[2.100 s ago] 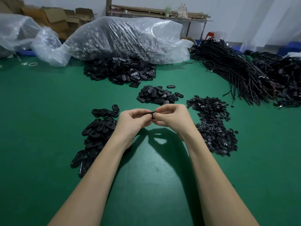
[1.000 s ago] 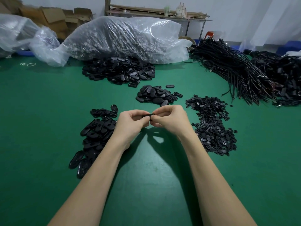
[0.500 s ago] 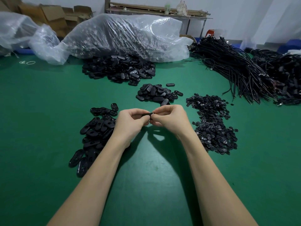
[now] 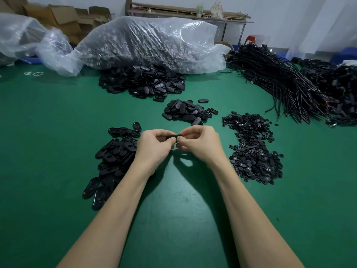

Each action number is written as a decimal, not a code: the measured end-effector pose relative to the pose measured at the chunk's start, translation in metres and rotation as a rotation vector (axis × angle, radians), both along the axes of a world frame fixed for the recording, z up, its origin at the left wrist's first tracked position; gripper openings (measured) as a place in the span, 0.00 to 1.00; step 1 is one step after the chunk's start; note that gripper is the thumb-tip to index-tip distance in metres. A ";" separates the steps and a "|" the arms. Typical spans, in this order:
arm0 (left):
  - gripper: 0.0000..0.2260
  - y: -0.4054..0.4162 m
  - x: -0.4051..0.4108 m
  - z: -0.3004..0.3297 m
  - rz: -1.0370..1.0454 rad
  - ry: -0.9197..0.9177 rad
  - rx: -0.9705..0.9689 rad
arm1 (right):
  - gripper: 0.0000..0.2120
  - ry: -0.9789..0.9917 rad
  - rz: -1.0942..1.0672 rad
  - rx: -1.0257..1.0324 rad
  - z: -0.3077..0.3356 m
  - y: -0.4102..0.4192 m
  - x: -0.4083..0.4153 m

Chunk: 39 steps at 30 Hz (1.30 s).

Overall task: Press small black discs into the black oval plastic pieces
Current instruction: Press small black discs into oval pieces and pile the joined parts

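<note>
My left hand (image 4: 154,147) and my right hand (image 4: 199,144) meet above the green table (image 4: 48,132), both pinching one black oval piece (image 4: 172,136) held edge-on between the fingertips. Whether a disc sits in it is hidden by my fingers. A pile of black oval pieces (image 4: 114,157) lies left of my left hand. Another small pile of ovals (image 4: 185,112) lies just beyond my hands. A heap of small black discs (image 4: 251,146) spreads out to the right of my right hand.
A larger heap of ovals (image 4: 143,83) lies farther back, against a clear plastic bag (image 4: 150,41) full of parts. Bundles of black cables (image 4: 280,80) cover the back right. Cardboard boxes (image 4: 58,18) and a shelf stand behind.
Both hands stay together on the oval piece, with only small finger shifts. The view has drifted slightly.
</note>
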State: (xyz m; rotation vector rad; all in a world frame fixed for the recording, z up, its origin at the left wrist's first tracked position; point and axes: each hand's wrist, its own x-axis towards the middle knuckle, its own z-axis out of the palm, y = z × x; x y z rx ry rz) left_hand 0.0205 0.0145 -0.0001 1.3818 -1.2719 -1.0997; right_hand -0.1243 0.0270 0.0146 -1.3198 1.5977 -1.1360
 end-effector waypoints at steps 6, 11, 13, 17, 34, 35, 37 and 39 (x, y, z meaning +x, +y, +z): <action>0.07 -0.001 -0.005 0.008 -0.013 0.313 0.092 | 0.06 0.235 -0.107 -0.190 0.001 -0.004 0.000; 0.09 -0.001 0.000 0.008 -0.049 0.381 0.074 | 0.04 0.210 -0.034 -0.164 0.006 -0.001 0.002; 0.10 0.000 0.002 0.007 -0.084 0.351 0.050 | 0.02 0.080 -0.040 -0.104 0.009 -0.001 0.001; 0.10 0.000 0.003 0.006 -0.114 0.244 -0.016 | 0.01 -0.158 -0.038 -0.022 0.013 0.001 -0.002; 0.06 -0.001 0.003 0.008 -0.187 0.500 0.005 | 0.03 -0.530 0.001 0.080 0.021 0.002 -0.018; 0.06 -0.001 0.004 0.008 -0.193 0.513 0.011 | 0.03 -0.529 0.006 0.083 0.021 0.003 -0.019; 0.06 -0.001 0.004 0.009 -0.200 0.535 0.022 | 0.03 -0.519 0.013 0.094 0.022 0.003 -0.020; 0.06 -0.001 0.005 0.010 -0.202 0.548 0.028 | 0.02 -0.495 0.012 0.103 0.023 0.004 -0.020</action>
